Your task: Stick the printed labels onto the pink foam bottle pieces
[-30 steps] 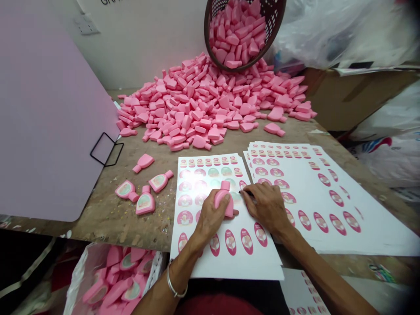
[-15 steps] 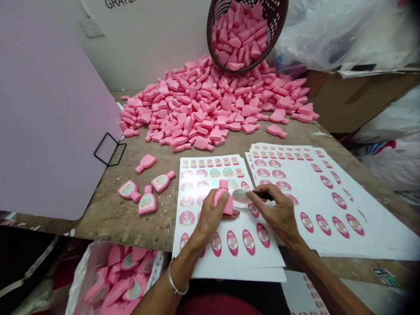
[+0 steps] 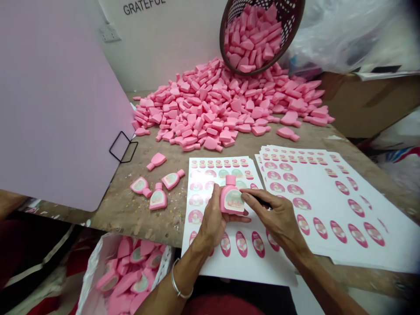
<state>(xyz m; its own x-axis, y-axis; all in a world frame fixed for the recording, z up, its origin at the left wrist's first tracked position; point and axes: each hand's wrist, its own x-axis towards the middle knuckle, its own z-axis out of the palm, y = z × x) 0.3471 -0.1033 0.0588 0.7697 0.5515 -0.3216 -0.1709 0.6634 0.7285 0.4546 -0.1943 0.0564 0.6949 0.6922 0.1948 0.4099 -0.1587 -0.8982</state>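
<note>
While our left hand (image 3: 213,221) clasps the pink bottle (image 3: 231,191) mid-frame, our right hand (image 3: 278,218) touches its label (image 3: 233,201), gripping a dark tool (image 3: 263,202). We judge bottle light, stiff, maybe slick; hold narrow sides. Tabletop (image 3: 118,205): worn, specked. Bottle heap (image 3: 197,107), basket (image 3: 293,28) top; white wall (image 3: 147,48) upper left; cardboard box (image 3: 370,107) upper right.

Your pink bottle-shaped piece (image 3: 230,187) looks like smooth, matt plastic, the white rectangular sticker sheet (image 3: 249,269) like glossy paper, the brown table (image 3: 124,212) like rough wood. At one o'clock, the round brown basket (image 3: 292,24) looks plastic; near seven, your round silver bangle (image 3: 174,282), shiny metal.
</note>
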